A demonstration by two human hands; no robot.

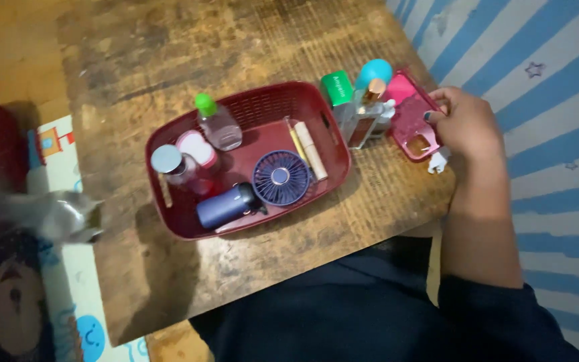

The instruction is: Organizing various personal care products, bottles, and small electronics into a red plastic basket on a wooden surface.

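Head view: my right hand (pixel 467 127) rests on the far right edge of the wooden table (pixel 169 60). My fingers (pixel 437 112) are curled onto the edge of the pink phone case (pixel 413 121), holding it where it lies flat. To do this well, I think I should pinch the case by its side and lift it slowly, because the tall bottles (pixel 363 114) stand just left of my fingers and could tip. The red basket (pixel 249 100) sits further left, with a small blue fan (pixel 281 177) and other little things inside.

My thumb is hidden under my hand, so I cannot tell how tight my grip is. A small white thing (pixel 439 161) peeks out below my fingers; I cannot tell what it is. My left hand is not in the picture. The far left is blurry.
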